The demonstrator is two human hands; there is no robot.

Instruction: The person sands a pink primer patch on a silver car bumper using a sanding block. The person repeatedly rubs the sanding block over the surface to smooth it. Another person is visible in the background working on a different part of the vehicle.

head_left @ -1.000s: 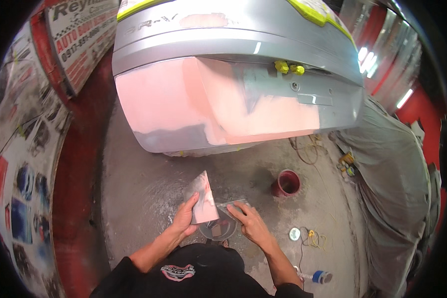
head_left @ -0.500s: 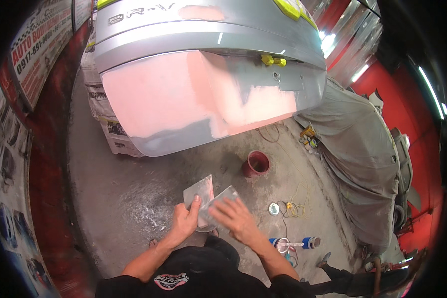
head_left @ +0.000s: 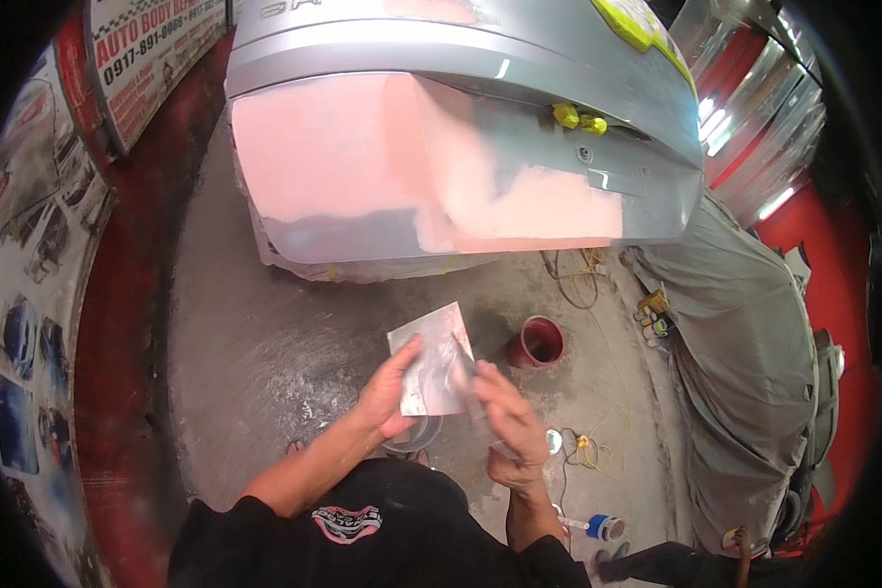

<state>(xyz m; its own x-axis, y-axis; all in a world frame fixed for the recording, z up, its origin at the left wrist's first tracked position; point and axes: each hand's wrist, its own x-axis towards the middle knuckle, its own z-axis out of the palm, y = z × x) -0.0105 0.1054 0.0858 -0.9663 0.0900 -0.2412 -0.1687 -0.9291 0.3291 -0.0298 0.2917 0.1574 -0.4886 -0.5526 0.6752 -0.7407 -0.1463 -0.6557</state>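
My left hand (head_left: 387, 392) grips a thin, flat, light grey mixing plate (head_left: 426, 367) by its left edge, thumb on top. Pinkish smears mark the plate's right side. My right hand (head_left: 515, 423) is closed on a flat spreader (head_left: 472, 392), blurred by motion, at the plate's right edge. Beneath the plate shows part of a clear round container (head_left: 423, 433); I cannot tell what bears it. Beyond my hands is a silver car tailgate (head_left: 647, 211), with pink filler (head_left: 328, 147) over much of its lower panel.
A dark red bucket (head_left: 521, 349) stands on the concrete floor ahead right. Yellow cord (head_left: 586, 446), a small round lid (head_left: 554, 441) and a blue can (head_left: 598, 526) lie right. A grey-covered vehicle (head_left: 745, 363) lines the right side. Another person's leg (head_left: 666, 563) shows lower right.
My view has shifted, so the tailgate sits higher. The plate now faces up more fully, and the spreader has swung from a raised tilt to edge-on against the plate's right side.
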